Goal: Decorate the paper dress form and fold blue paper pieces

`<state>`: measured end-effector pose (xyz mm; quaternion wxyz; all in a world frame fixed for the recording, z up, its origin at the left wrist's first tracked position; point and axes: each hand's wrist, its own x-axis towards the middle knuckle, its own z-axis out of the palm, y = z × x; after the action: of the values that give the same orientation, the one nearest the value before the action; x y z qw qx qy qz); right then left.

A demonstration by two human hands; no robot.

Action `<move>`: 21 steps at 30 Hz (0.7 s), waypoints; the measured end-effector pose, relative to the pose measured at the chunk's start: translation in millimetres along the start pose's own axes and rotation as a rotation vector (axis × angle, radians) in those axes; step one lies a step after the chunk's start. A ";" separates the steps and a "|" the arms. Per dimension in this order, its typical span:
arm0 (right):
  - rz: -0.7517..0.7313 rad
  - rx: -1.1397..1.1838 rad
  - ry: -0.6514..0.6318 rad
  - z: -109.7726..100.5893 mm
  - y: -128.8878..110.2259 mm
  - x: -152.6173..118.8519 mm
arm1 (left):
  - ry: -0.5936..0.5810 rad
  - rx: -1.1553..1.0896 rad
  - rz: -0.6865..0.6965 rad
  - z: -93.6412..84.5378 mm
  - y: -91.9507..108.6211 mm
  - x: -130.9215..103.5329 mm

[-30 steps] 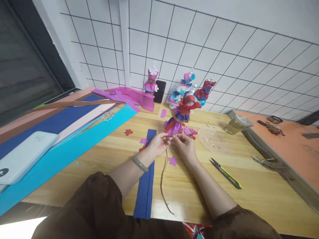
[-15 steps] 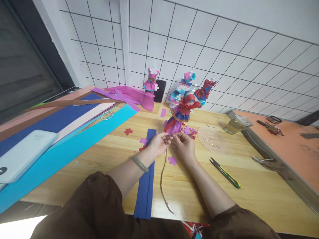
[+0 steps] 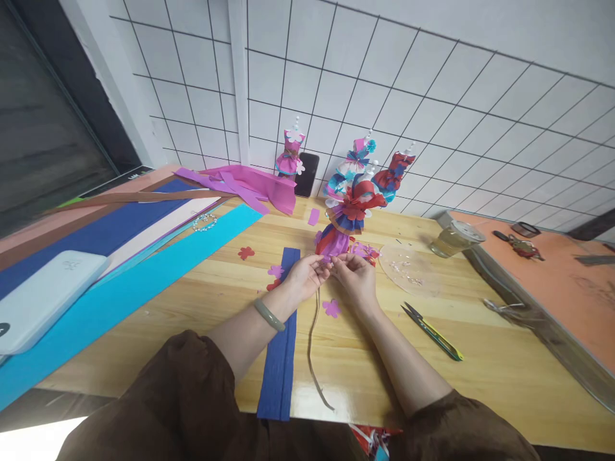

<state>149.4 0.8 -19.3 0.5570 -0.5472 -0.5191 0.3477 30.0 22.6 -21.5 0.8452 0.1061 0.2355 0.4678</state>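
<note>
Staying (barely shifted) on purple paper [image 3: 327, 260]: left hand [image 3: 306, 278], right hand [image 3: 357, 282].

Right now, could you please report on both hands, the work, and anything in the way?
Left hand and right hand close together, pinching at small purple piece. Blue paper strip runs beneath left forearm; nothing visibly blocking.

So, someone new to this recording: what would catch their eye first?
Probably the cluster of little ruffled dresses in red, blue, pink and white, near the tiled wall at the back of the table. Just in front, the left hand and right hand meet around a small purple piece. The wide turquoise strip slanting across the left side also stands out.
</note>
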 end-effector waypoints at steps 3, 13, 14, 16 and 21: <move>0.109 0.108 -0.057 -1.3 -2.4 0.8 | -0.015 -0.006 -0.001 0.0 -0.5 -0.2; 0.168 0.189 -0.089 -0.1 -11.0 -1.0 | -0.138 0.127 0.104 -0.4 -4.8 -1.7; 0.170 0.190 -0.092 -0.2 -10.9 -1.1 | -0.140 0.131 0.113 -0.9 -5.3 -1.2; 0.186 0.202 -0.105 -0.7 -11.0 -1.3 | -0.142 0.136 0.124 -1.7 -6.0 -0.3; 0.190 0.243 -0.159 -6.5 -19.0 -1.2 | -0.159 0.144 0.135 -3.1 -5.6 1.1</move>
<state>152.0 -5.1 -0.2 0.5408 -0.4932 -0.4616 0.5012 33.1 20.3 -26.8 0.8181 0.2190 0.1930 0.4955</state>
